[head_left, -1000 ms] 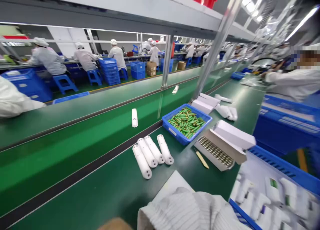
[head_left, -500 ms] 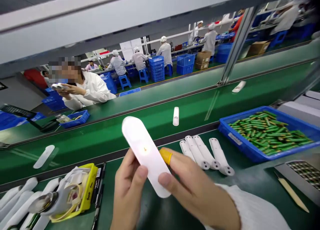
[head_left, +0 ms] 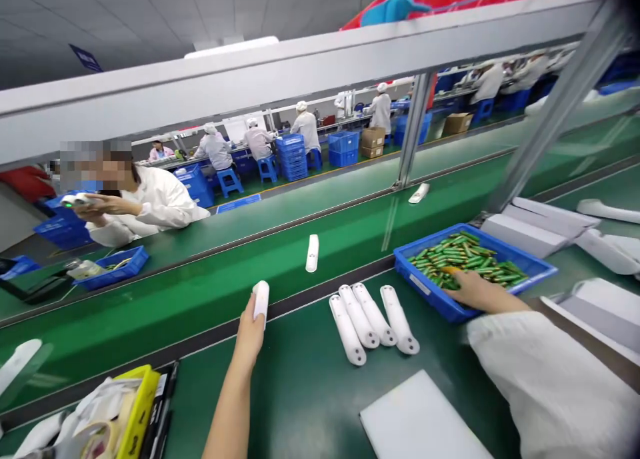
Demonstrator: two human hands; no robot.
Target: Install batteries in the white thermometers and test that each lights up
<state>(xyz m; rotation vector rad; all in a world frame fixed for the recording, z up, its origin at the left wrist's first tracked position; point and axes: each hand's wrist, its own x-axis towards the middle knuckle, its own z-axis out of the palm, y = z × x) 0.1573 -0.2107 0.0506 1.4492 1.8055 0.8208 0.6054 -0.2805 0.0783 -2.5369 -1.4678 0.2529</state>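
My left hand (head_left: 251, 332) is closed on a slim white handheld device (head_left: 261, 300), held upright over the conveyor's near edge. My right hand (head_left: 473, 290) reaches into a blue tray (head_left: 425, 291) of green batteries (head_left: 480, 256). A yellow finger cot covers one of its fingertips; the thumb is apart from that finger, and the other fingers are partly hidden. Between my hands, several similar white devices (head_left: 373, 316) lie side by side on the green table, their ends with two dark holes facing me.
A green conveyor (head_left: 350, 246) runs across the front, carrying white pieces (head_left: 312, 253). At lower left stands a yellow bin (head_left: 140, 412) with tape and white parts. A white pad (head_left: 425, 419) lies near me. White boxes (head_left: 540, 226) sit at right. A co-worker (head_left: 155, 199) sits opposite.
My right hand has left the white device and moved right into the battery tray. My left hand has carried the device forward to the conveyor edge. The view has shifted to the right.
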